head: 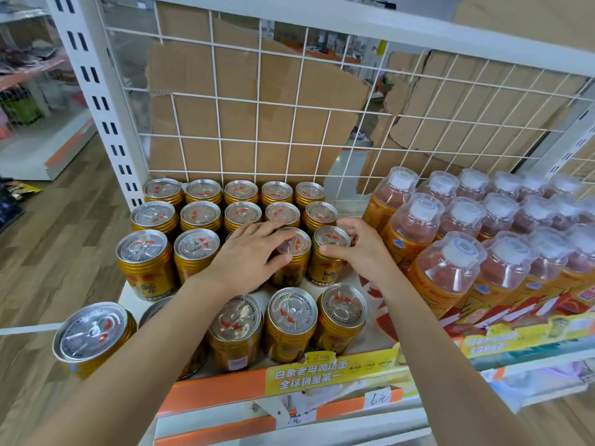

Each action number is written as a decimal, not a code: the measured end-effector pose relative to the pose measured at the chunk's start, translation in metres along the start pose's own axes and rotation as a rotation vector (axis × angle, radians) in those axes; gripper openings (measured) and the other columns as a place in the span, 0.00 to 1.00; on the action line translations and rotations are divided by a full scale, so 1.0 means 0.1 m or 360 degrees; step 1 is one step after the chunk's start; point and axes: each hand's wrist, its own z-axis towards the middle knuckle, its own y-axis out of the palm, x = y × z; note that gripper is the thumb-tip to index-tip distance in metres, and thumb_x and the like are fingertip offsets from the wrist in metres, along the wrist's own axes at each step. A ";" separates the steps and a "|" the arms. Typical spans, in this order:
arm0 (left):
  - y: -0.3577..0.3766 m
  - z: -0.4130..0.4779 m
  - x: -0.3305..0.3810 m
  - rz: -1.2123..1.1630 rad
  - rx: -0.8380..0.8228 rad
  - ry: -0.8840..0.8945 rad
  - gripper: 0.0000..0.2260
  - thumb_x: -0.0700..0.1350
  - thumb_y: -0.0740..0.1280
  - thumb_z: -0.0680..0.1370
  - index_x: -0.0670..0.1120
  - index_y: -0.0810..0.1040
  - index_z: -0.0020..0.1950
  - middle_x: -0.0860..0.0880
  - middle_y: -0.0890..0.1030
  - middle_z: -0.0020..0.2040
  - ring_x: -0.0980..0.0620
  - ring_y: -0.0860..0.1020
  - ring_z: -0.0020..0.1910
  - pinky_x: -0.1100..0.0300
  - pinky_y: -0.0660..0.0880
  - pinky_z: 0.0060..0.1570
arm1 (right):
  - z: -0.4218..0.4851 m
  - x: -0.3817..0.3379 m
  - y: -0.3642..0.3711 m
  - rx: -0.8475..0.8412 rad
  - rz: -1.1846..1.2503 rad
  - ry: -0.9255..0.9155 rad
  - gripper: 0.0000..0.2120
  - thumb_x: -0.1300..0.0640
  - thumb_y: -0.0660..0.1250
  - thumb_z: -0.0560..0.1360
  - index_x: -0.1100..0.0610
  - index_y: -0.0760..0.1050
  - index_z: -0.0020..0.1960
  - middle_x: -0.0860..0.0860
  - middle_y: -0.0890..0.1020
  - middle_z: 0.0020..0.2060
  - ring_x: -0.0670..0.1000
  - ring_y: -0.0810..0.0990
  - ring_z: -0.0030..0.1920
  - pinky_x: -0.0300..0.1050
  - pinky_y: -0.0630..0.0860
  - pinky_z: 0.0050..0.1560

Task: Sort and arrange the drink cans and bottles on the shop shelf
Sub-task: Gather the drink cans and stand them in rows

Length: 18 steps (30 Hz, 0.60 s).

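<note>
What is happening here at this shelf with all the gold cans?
A person is arranging gold drink cans on a shop shelf with bare hands. The left grip curls over the inner can in the third row, and the right grip holds the outer can next to it. Both cans stand upright. Rows of orange bottles with clear caps stand to the right.
</note>
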 end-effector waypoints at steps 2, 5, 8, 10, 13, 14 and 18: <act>0.00 0.00 0.00 0.0012 0.0008 0.0010 0.22 0.54 0.56 0.80 0.55 0.60 0.74 0.54 0.58 0.75 0.51 0.58 0.73 0.55 0.49 0.72 | 0.00 0.00 0.01 -0.0002 -0.0018 0.0006 0.30 0.56 0.75 0.68 0.56 0.68 0.67 0.46 0.72 0.54 0.44 0.70 0.54 0.37 0.65 0.51; -0.01 0.01 0.00 0.0015 -0.0008 -0.0004 0.22 0.55 0.55 0.80 0.55 0.60 0.74 0.54 0.57 0.76 0.50 0.58 0.73 0.55 0.49 0.72 | -0.02 0.00 0.02 -0.0003 -0.0041 -0.0018 0.28 0.56 0.74 0.69 0.55 0.69 0.66 0.45 0.72 0.52 0.43 0.70 0.53 0.31 0.66 0.43; 0.00 0.01 0.01 0.0037 -0.0015 -0.0014 0.22 0.55 0.55 0.80 0.55 0.59 0.74 0.54 0.57 0.76 0.50 0.57 0.73 0.54 0.49 0.72 | -0.05 -0.01 0.03 -0.0006 -0.0059 -0.0030 0.27 0.56 0.73 0.70 0.55 0.68 0.67 0.45 0.72 0.54 0.44 0.70 0.54 0.30 0.66 0.44; -0.02 0.02 0.01 0.0003 -0.0037 -0.0033 0.22 0.56 0.55 0.80 0.55 0.60 0.74 0.54 0.58 0.75 0.50 0.57 0.74 0.54 0.50 0.71 | -0.08 0.00 0.04 0.0008 -0.0115 -0.0068 0.28 0.55 0.72 0.71 0.55 0.66 0.68 0.47 0.73 0.60 0.47 0.71 0.60 0.35 0.66 0.54; -0.12 0.01 0.02 -0.0329 -0.0086 -0.0032 0.22 0.55 0.58 0.80 0.52 0.64 0.73 0.52 0.61 0.74 0.49 0.59 0.73 0.53 0.55 0.71 | -0.17 -0.04 0.01 0.0130 -0.0337 -0.0336 0.26 0.52 0.70 0.73 0.53 0.66 0.69 0.50 0.72 0.66 0.49 0.70 0.65 0.36 0.64 0.59; -0.18 0.00 0.03 -0.0469 -0.0064 -0.0031 0.21 0.53 0.59 0.80 0.50 0.65 0.72 0.51 0.62 0.73 0.50 0.60 0.72 0.56 0.57 0.70 | -0.24 -0.07 -0.03 0.0170 -0.0406 -0.0441 0.25 0.52 0.68 0.74 0.52 0.66 0.69 0.49 0.72 0.66 0.48 0.70 0.65 0.35 0.63 0.60; -0.41 -0.25 0.07 -0.0568 0.0216 -0.0115 0.19 0.50 0.62 0.79 0.54 0.67 0.70 0.55 0.66 0.70 0.57 0.65 0.67 0.58 0.64 0.66 | -0.53 -0.11 -0.22 0.0183 -0.0483 -0.0729 0.22 0.52 0.67 0.75 0.50 0.67 0.68 0.48 0.73 0.63 0.48 0.71 0.63 0.42 0.68 0.61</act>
